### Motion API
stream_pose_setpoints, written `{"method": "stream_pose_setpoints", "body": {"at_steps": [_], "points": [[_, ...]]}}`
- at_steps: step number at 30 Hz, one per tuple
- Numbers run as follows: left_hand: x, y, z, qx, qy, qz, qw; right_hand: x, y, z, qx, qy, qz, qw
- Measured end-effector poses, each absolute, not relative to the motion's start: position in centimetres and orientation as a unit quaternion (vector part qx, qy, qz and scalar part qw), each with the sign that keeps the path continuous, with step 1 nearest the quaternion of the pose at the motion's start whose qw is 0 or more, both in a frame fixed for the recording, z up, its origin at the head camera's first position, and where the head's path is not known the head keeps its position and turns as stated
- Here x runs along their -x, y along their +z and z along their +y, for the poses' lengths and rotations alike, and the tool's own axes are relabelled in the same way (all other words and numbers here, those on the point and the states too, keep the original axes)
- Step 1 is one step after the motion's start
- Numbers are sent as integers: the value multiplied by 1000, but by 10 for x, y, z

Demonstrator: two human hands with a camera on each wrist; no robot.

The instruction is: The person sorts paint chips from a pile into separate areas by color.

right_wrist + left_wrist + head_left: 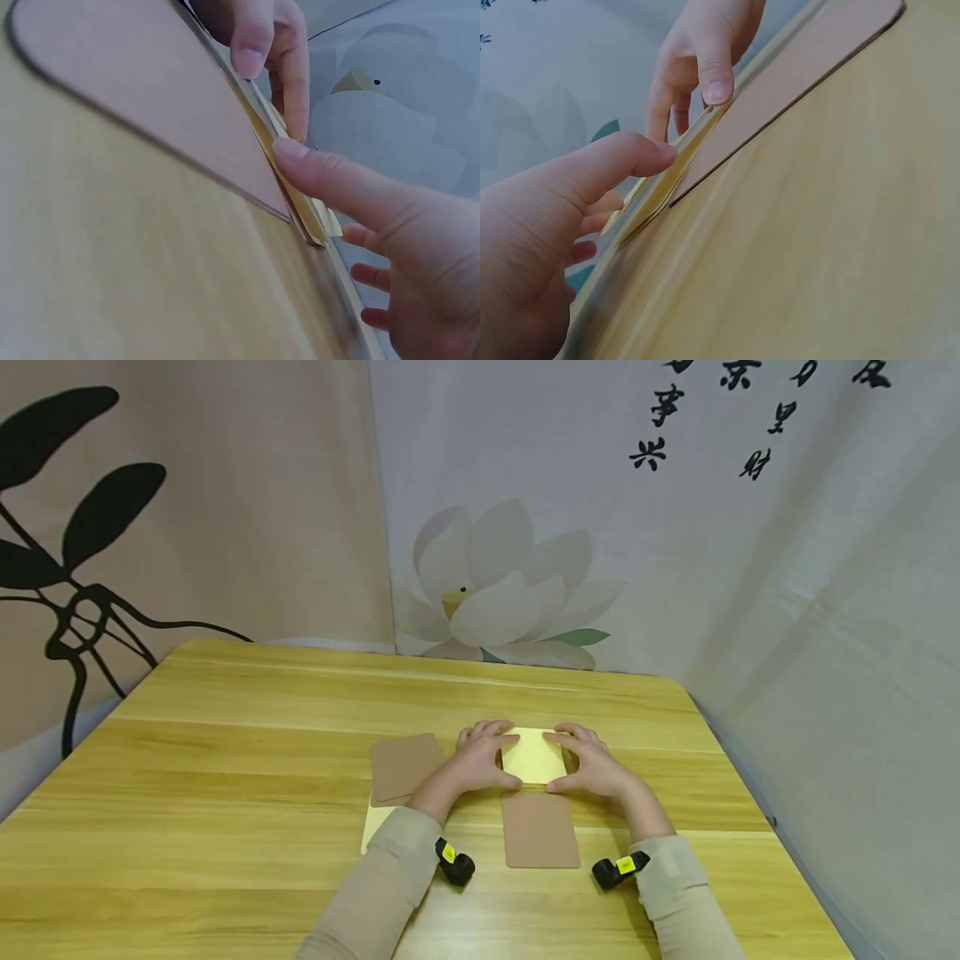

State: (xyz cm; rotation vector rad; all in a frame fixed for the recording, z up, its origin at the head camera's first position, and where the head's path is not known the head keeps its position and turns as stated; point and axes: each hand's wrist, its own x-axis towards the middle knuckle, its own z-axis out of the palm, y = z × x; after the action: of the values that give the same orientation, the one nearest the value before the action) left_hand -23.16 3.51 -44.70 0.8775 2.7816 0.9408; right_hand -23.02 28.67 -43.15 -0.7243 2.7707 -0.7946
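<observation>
Holds yellow sheets [533,756] clamped between left hand [478,762] at nine o'clock and right hand [597,768] at three, with brown card [541,831] at six.

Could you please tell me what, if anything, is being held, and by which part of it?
The pale yellow card, held by its two sides: the left hand at its left edge, the right hand at its right edge.

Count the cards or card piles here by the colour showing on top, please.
Brown: 2, the left pile and the front card
Yellow: 1, the yellow card between the left hand and right hand
Total: 3; I can't count every layer underneath.
</observation>
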Motion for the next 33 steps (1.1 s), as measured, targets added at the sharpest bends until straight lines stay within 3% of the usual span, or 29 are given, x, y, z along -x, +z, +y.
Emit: {"method": "stream_pose_setpoints", "body": {"at_steps": [20,33], "points": [[231,-449,37,-284,286,914,48,231,-437,289,237,-260,929,112],[229,-446,36,-289,284,914,24,227,-433,286,233,-270,931,73]]}}
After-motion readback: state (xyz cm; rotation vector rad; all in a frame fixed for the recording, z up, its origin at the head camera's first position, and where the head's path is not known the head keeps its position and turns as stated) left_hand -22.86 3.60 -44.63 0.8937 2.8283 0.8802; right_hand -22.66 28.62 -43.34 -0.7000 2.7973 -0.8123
